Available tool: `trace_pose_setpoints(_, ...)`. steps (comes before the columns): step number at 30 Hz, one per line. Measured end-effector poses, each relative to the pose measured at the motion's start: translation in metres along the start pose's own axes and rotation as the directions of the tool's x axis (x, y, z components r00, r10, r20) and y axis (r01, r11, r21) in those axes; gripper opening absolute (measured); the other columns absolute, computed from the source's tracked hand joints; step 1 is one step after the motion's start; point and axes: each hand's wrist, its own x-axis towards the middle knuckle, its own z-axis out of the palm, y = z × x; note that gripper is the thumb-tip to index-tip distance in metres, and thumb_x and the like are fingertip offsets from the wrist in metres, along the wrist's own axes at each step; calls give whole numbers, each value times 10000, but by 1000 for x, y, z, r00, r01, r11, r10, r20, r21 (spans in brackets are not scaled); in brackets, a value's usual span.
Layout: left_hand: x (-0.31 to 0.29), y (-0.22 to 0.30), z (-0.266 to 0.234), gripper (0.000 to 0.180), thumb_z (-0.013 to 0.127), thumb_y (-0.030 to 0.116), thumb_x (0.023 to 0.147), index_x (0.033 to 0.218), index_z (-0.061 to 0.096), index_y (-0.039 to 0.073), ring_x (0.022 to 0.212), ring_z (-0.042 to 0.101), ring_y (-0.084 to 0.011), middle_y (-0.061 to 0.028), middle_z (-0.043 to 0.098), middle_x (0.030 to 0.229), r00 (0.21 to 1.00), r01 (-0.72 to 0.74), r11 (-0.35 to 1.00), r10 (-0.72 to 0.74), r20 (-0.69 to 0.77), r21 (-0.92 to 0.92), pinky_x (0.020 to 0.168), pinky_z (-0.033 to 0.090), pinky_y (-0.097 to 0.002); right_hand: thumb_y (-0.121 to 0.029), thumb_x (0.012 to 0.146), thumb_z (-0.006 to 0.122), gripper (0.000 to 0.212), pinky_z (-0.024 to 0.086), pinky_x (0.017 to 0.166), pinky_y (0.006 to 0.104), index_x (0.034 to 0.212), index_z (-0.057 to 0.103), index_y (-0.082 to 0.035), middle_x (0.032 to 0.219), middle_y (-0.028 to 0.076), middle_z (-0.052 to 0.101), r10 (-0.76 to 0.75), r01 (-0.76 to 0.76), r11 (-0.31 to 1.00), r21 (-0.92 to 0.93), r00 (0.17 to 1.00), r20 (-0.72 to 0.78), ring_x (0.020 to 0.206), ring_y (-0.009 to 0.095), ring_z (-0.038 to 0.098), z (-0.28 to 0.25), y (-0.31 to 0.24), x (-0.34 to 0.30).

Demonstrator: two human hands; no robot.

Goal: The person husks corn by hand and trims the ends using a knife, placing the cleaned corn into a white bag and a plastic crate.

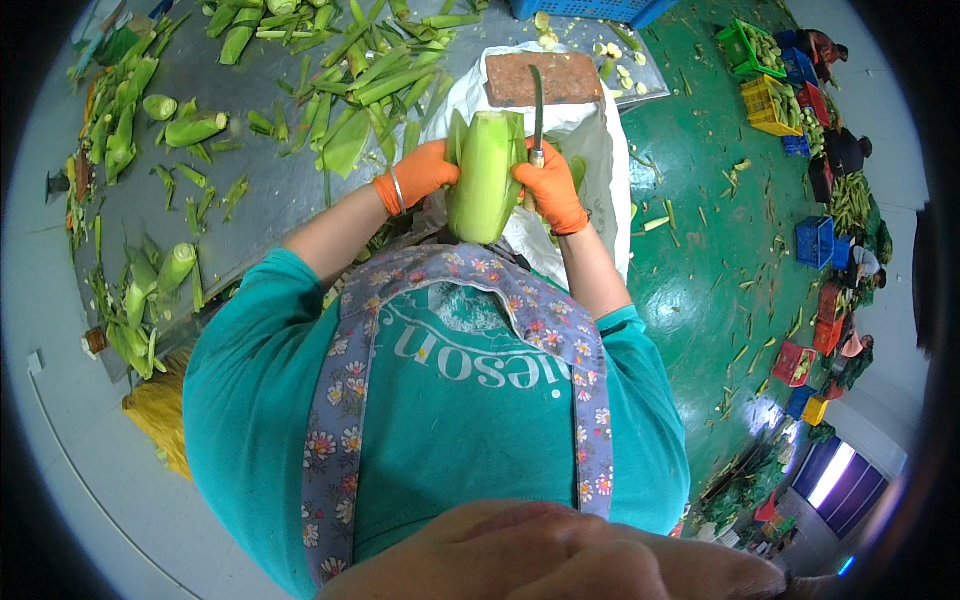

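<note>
A green ear of corn (485, 185) in its husk stands upright in front of my apron, its top end cut flat. Loosened husk leaves stick out at both sides of it. My left hand (420, 175), in an orange glove, is closed on the ear's left side. In the matching glove, my right hand (556, 192) grips a knife (539, 110) by its light handle, with the narrow, slightly curved blade pointing up and away. The right thumb and fingertips also touch the ear's right side. Beyond the ear, a reddish-brown brick (545, 80) lies on white sheeting (613, 160).
A grey metal table (270, 165) on the left carries scattered husks (370, 95) and several corn ears (177, 266). A blue crate (590, 10) stands at the far edge. Husk scraps litter the green floor (690, 280). At far right, people sit among coloured crates (770, 107).
</note>
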Motion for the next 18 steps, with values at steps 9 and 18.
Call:
trace_pose_setpoints(9, 2, 6, 30, 607, 753, 257, 883, 1373, 487, 16, 1200, 543, -190, -103, 574, 1303, 936, -271, 962, 268, -227, 19, 1004, 450, -342, -23, 801, 636, 284, 449, 509, 252, 1061, 542, -85, 768, -11, 552, -84, 95, 992, 86, 988, -128, 579, 91, 545, 25, -27, -19)
trace_pose_setpoints(18, 20, 10, 6, 739, 598, 105, 857, 1523, 301, -14, 1360, 472, -316, -187, 469, 1477, 899, -181, 676, 408, 158, -714, 1141, 367, -439, -38, 789, 663, 288, 434, 489, 252, 1072, 615, -64, 787, 12, 636, -509, 346, 692, -634, 856, -88, 559, 99, 546, -149, 45, 25)
